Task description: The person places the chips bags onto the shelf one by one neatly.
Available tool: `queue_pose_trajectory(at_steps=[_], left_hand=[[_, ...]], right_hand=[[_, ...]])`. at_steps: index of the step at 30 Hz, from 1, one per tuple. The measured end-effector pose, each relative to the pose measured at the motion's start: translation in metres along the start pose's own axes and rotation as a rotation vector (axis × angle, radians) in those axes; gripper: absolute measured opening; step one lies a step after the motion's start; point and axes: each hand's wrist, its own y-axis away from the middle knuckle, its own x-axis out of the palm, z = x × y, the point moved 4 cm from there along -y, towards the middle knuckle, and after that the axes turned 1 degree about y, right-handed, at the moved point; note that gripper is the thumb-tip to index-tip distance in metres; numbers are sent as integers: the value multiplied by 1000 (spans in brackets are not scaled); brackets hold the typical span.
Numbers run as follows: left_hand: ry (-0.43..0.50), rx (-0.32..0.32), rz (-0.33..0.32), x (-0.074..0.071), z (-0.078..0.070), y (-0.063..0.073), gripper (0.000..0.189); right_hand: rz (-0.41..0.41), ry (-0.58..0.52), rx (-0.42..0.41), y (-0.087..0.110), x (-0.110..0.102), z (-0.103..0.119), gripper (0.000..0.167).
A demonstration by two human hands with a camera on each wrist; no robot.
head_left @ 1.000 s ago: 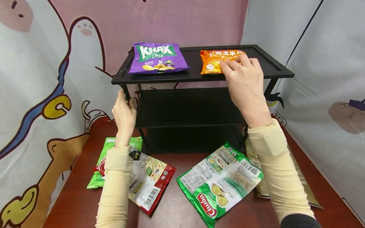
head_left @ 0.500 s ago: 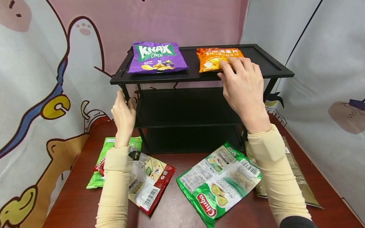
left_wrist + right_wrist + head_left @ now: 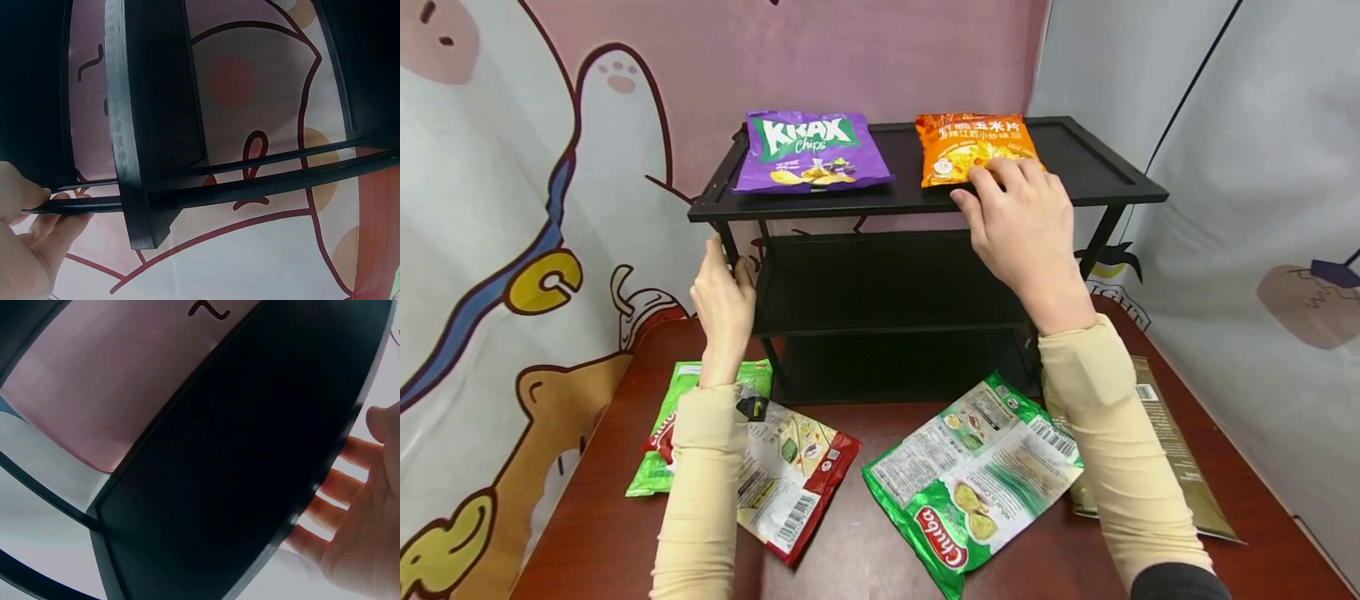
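Note:
My left hand (image 3: 724, 292) holds the front left post (image 3: 100, 205) of a black three-tier rack (image 3: 865, 292). In the left wrist view, its thumb and fingers pinch that post just beside a shelf. My right hand (image 3: 1026, 225) is at the front edge of the top shelf, and its fingertips touch the lower right part of an orange snack bag (image 3: 970, 137). In the right wrist view the fingers (image 3: 340, 487) are spread behind the shelf edge and the thumb stands apart; the bag is hidden there. A purple Krax chips bag (image 3: 808, 150) lies at the top shelf's left.
On the brown table (image 3: 850, 533) in front of the rack lie a green bag (image 3: 685, 392) and a red-and-white bag (image 3: 797, 475) at left. A green-and-white Chuba bag (image 3: 977, 475) lies right of centre, and a gold bag (image 3: 1172, 442) lies partly under my right forearm.
The orange bag has shifted slightly left and turned straighter on the top shelf. My right hand has moved left along with it. My left hand keeps its place on the post.

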Motion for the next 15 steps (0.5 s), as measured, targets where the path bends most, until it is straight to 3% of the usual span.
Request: queue_pose_trajectory(at_steps=[10,15], left_hand=[[-4,-3,5,0,1,0,22],[-8,2,8,0,0,1,23]], right_hand=[[221,-9,57,-18,9,-6,54],[253,-29,63,-18,12,-8,56]])
